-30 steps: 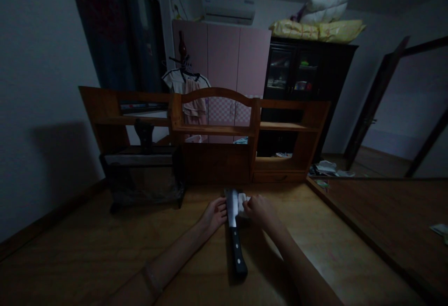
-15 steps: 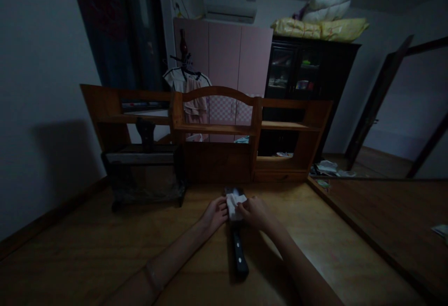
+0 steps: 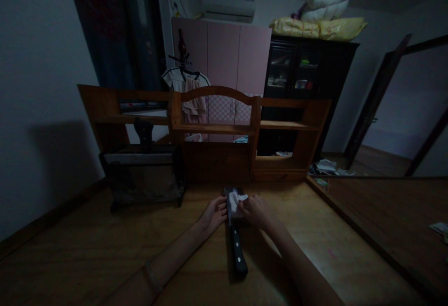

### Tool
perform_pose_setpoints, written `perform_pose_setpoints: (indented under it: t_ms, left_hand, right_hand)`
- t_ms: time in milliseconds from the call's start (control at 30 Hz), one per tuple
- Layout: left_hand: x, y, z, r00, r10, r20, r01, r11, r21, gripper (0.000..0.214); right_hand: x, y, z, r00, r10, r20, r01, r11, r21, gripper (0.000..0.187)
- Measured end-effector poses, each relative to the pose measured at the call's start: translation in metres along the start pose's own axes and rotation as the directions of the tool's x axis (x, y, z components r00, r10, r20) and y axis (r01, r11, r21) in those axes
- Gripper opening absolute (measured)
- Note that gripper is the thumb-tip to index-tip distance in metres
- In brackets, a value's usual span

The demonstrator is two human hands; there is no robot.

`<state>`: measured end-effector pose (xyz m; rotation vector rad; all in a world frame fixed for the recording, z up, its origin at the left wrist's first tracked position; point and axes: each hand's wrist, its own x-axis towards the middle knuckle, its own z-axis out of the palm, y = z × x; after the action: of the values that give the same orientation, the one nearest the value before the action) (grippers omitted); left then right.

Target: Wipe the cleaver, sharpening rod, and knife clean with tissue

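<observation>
A kitchen knife [image 3: 238, 254] with a broad blade and a black riveted handle lies on the wooden tabletop [image 3: 182, 268], its handle pointing toward me. My left hand [image 3: 215, 212] is at the left edge of the blade, fingers curled and holding against it. Pinched in my right hand [image 3: 256, 210] is a crumpled white tissue [image 3: 234, 199], pressed onto the flat of the blade. Part of the blade is hidden under the tissue and my right fingers.
To the left stands a dark knife block [image 3: 143, 180] with a black handle sticking up. A wooden shelf unit [image 3: 217, 161] runs along the back of the tabletop. A raised wooden edge [image 3: 353, 229] borders the right side.
My right hand has shifted the tissue slightly across the blade, and its shape has bunched up more, baring the blade's left side. My left hand stays at the blade's edge.
</observation>
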<state>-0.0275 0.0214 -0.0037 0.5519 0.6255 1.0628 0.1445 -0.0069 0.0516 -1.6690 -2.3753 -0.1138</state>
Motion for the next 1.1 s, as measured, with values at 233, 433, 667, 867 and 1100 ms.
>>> perform_pose_setpoints:
  t_ms: [233,433,667,867,1100]
  left_hand:
    - [0.000,-0.001,0.000,1.000,-0.005,-0.007,0.005,1.000,-0.004,0.011]
    - [-0.002,0.000,0.001,1.000,0.011,0.014,-0.011,1.000,0.005,0.009]
    - [-0.003,-0.001,0.002,1.000,0.020,-0.002,-0.020,1.000,0.023,0.008]
    - [-0.002,-0.001,0.001,1.000,0.015,0.011,-0.015,0.999,0.039,0.009]
    - [0.003,-0.003,-0.004,1.000,0.014,0.006,-0.014,0.999,0.042,0.010]
  right_hand:
    - [-0.001,-0.005,0.002,0.996,-0.086,0.000,0.086,0.995,0.057,0.052]
    - [0.001,0.006,0.004,1.000,-0.001,-0.016,0.001,1.000,0.021,0.047]
    - [0.002,0.008,0.008,0.999,0.031,-0.036,-0.031,0.999,0.011,0.045]
    - [0.002,0.010,0.007,0.998,0.063,-0.022,-0.063,0.998,0.004,0.043]
    - [0.002,0.008,0.010,0.999,0.037,-0.025,-0.037,0.999,0.005,0.040]
